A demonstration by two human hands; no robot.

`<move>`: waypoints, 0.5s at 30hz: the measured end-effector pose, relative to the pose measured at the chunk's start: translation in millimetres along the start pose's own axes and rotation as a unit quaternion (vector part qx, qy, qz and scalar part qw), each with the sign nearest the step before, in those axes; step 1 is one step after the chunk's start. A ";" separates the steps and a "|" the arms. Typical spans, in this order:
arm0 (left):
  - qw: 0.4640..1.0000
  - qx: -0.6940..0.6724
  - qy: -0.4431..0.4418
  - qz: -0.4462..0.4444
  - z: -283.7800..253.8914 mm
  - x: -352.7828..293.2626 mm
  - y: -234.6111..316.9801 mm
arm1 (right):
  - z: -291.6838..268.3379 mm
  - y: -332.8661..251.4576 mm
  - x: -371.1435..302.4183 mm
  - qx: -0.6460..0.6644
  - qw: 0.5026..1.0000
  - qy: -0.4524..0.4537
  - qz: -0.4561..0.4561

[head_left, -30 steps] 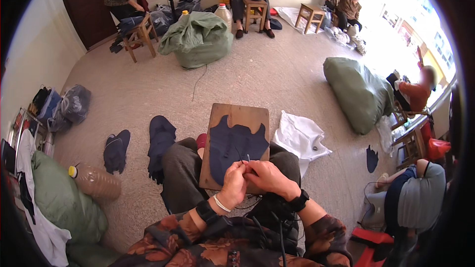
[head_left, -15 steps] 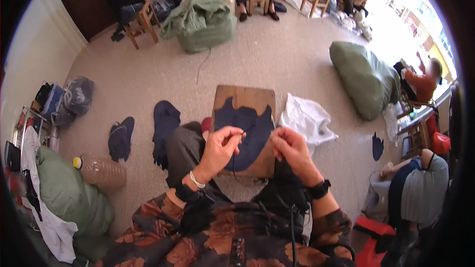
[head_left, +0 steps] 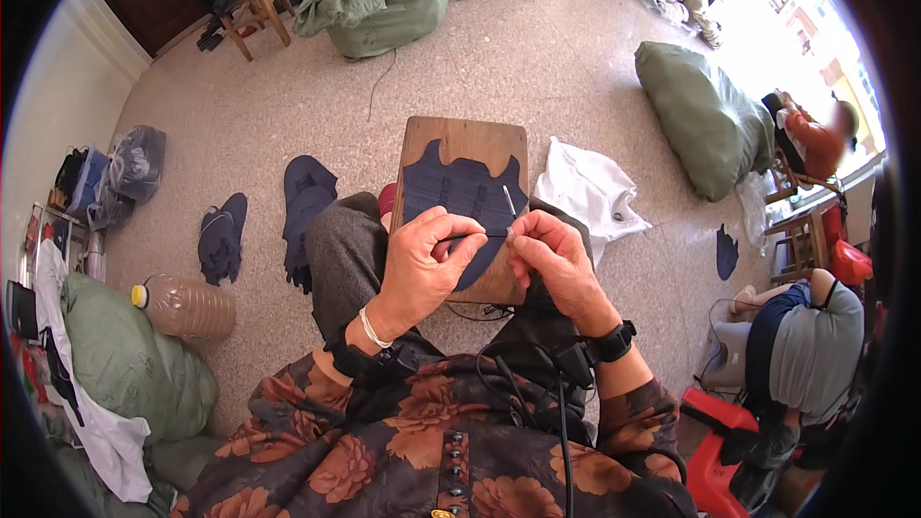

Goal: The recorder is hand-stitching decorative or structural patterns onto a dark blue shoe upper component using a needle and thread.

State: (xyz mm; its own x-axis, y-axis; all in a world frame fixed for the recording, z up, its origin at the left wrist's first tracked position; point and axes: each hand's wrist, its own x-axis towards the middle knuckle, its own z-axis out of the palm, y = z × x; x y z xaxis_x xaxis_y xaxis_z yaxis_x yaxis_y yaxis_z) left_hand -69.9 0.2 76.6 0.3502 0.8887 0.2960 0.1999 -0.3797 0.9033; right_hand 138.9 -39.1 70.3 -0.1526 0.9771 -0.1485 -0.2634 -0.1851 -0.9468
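Observation:
A dark blue cloth piece (head_left: 470, 187) with a notched upper edge lies flat on a small wooden stool (head_left: 422, 134) between my knees. Above it, my left hand (head_left: 430, 254) pinches a dark thread (head_left: 470, 236) between thumb and fingertips. Just to its right, my right hand (head_left: 556, 259) is closed on a slim, pale needle-like tool (head_left: 508, 200) that points up and slightly left. The fingertips of both hands are close together but apart. Whether the thread meets the tool is too small to tell.
More dark blue pieces (head_left: 305, 211) lie on the floor at my left. White cloth (head_left: 587, 190) sits right of the stool. Large green sacks (head_left: 705, 120) stand farther off. A yellow-capped jug (head_left: 187, 305) is at left. Several people sit around the room.
My hands have come closer together, and the slim tool now shows clearly in my right hand. The view has tilted down, so the stool and floor things sit higher.

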 end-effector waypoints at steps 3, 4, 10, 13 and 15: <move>0.999 -0.029 -0.015 -0.037 3.8 -1.9 1.5 | 2.5 -1.4 0.2 -0.015 1.000 0.001 -0.008; 0.996 -0.069 -0.014 -0.058 5.2 -2.6 1.0 | 3.2 -1.4 0.3 -0.026 1.000 -0.001 -0.016; 0.996 -0.049 -0.019 -0.075 -2.6 -1.1 1.3 | -1.3 4.8 1.1 -0.084 0.996 0.010 -0.043; 1.000 0.000 -0.018 0.016 -4.0 1.1 3.7 | 0.1 6.7 1.2 -0.113 0.992 0.007 -0.056; 1.000 -0.004 -0.019 0.004 -3.1 0.3 2.7 | -0.2 7.4 1.7 -0.117 0.991 0.004 -0.059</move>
State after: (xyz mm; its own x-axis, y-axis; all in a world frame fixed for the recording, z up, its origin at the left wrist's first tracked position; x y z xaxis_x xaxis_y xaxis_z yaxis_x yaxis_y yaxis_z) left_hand -72.1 0.2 80.2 0.3858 0.8750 0.2923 0.1897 -0.3853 0.9031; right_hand 136.9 -38.8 62.9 -0.1268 0.9914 -0.0332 -0.0498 -0.0398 -0.9980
